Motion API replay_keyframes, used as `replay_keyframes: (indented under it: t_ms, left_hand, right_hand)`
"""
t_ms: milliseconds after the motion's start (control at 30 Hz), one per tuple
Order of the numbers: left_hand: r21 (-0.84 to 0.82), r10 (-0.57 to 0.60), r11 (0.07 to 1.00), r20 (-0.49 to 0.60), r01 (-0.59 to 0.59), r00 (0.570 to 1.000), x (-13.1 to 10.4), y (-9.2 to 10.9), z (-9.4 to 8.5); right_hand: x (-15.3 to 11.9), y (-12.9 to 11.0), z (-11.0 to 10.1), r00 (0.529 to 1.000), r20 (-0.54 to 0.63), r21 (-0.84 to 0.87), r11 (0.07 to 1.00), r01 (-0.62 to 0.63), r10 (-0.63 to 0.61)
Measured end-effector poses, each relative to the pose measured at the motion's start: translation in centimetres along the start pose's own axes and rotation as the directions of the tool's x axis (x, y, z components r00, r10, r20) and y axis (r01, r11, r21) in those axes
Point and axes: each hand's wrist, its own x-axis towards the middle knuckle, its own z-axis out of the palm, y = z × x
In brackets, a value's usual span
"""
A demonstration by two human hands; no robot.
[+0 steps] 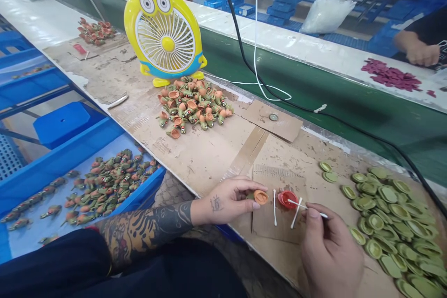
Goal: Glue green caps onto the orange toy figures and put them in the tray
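Between the thumb and fingers of my left hand (226, 202) is a small orange and green figure piece (260, 197), its hollow orange side facing up. My right hand (330, 247) pinches a cotton swab (306, 207), whose far tip reaches into a small red dish (287, 199) of red paint. One loose cotton swab (274, 208) lies left of the dish, and another swab (296, 214) lies on its right. To the right of my right hand spreads a heap of green oval pieces (391, 214).
A pile of orange and green figure pieces (192, 104) lies before a yellow fan (166, 32). A blue crate (104, 186) with more pieces stands at the left. A black cable (240, 51) crosses the far edge. Opposite, a co-worker's hand (422, 51) is near maroon pieces (391, 74).
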Motion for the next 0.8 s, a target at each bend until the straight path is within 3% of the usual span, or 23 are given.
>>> replay_keyframes:
  t_ms: [200,333,467,567,800]
  left_hand:
    - [-0.143,-0.121,0.983,-0.048,0.113,0.992,-0.2,-0.4,0.3]
    - [-0.15,-0.122,0.982,-0.043,0.114,0.992,-0.1,-0.4,0.3]
    - [-0.111,-0.11,0.988,-0.031,0.106,0.993,0.0,-0.2,0.3]
    - [-0.103,-0.111,0.989,-0.03,0.108,0.993,0.0,-0.1,0.4]
    - [-0.057,-0.121,0.991,-0.029,0.119,0.992,0.0,0.1,0.3]
  right_hand:
    - [0.6,1.1,0.9,0.989,0.109,-0.031,0.994,0.102,-0.098]
    - [0.2,0.5,0.5,0.994,0.077,-0.028,0.996,0.084,-0.082]
    - [-0.9,-1.7,-0.3,0.997,0.001,0.305,0.95,-0.071,0.075]
    - [-1.7,-3.3,-0.4,0.996,0.053,0.514,0.853,-0.093,0.076]
    - [-2.2,-2.2,0.8,0.988,0.15,0.464,0.885,-0.037,-0.038]
